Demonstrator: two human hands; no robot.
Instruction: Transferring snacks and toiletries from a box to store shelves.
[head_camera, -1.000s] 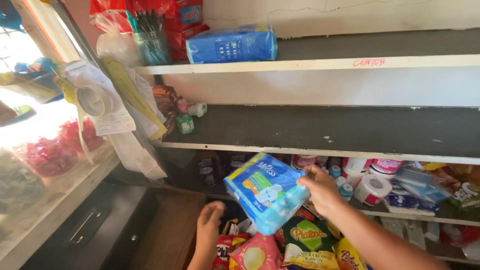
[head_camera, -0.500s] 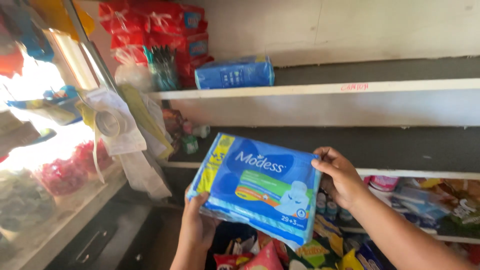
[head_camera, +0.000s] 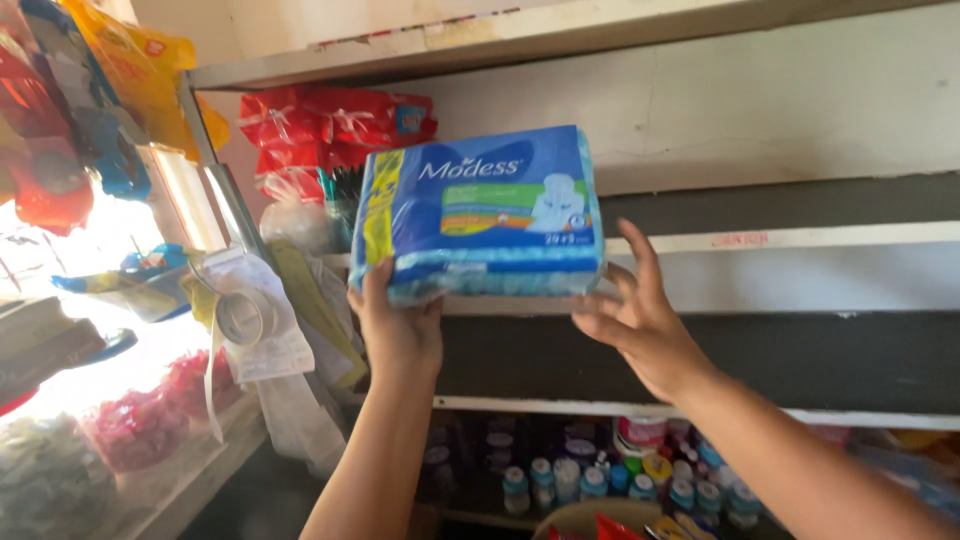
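We lift blue pad pack (head_camera: 480, 212) level toward upper shelf (head_camera: 800, 240); left hand (head_camera: 398, 325) grip clamped underneath, right hand (head_camera: 640, 325) fingers apart, steadying corner.

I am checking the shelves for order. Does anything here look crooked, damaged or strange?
Nothing is spilled or broken. The blue pack, held up by the left hand and right hand, sits slightly tilted. The wall behind the shelves has peeling, cracked paint near the top shelf edge.

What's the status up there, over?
Left hand grips the blue pack from beneath. Right hand open at its lower right corner. Pack level with upper shelf; red packets behind.
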